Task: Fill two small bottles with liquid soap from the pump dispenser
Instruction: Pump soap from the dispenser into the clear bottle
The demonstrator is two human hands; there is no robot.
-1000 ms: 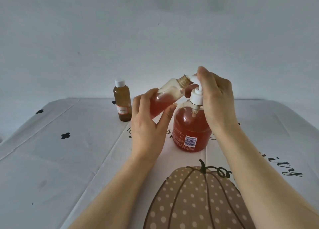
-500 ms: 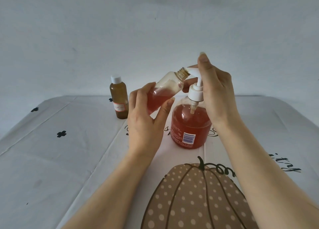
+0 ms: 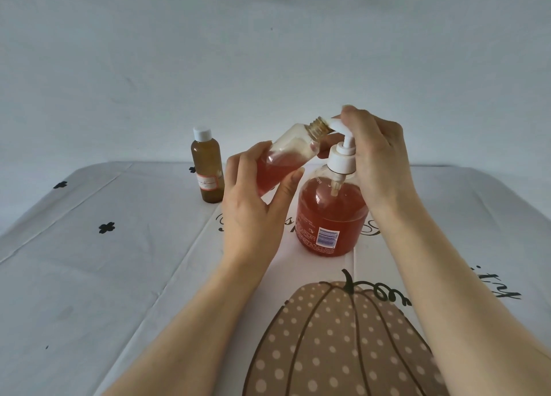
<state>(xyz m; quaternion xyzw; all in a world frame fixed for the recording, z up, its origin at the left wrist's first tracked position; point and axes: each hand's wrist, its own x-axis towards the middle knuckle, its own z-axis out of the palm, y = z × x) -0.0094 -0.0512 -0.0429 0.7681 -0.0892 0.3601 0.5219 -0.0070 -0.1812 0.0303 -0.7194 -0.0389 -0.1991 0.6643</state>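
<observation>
— orange-red liquid, fig. 1: which vessels hold it?
— two. the pump dispenser (image 3: 331,216) is a round clear bottle standing upright near the middle of the counter (image 3: 89,276), filled to just below its shoulder. the small bottle (image 3: 286,160) is clear and uncapped, roughly half full, and held in the air just left of the dispenser.
— how does the small bottle lie?
— tilted, base down and to the left, threaded neck (image 3: 319,127) up and to the right. the mouth of the neck meets the tip of the white nozzle (image 3: 335,124). whether soap is passing across cannot be told.
— state of the left grip?
— the left grip (image 3: 253,210) is closed round the lower half of the small bottle, fingers over its upper left side and thumb against its lower right side. the back of the hand faces the camera.
— and the right grip?
— the right grip (image 3: 378,160) is curled over the white pump head (image 3: 343,145), with fingertips on top and the thumb showing beneath the nozzle, behind the bottle's neck. a short length of stem shows between head and collar.
— the other small bottle?
— the capped bottle (image 3: 207,169) is amber-brown with a white cap (image 3: 202,133) and a small red-edged label. it stands upright at the back left of the counter, well apart from both hands.
— surroundings?
— a white cloth covers the counter, printed with black clover marks, dark lettering and a brown dotted pumpkin (image 3: 343,345) between the forearms. a plain pale wall (image 3: 268,52) stands behind.
</observation>
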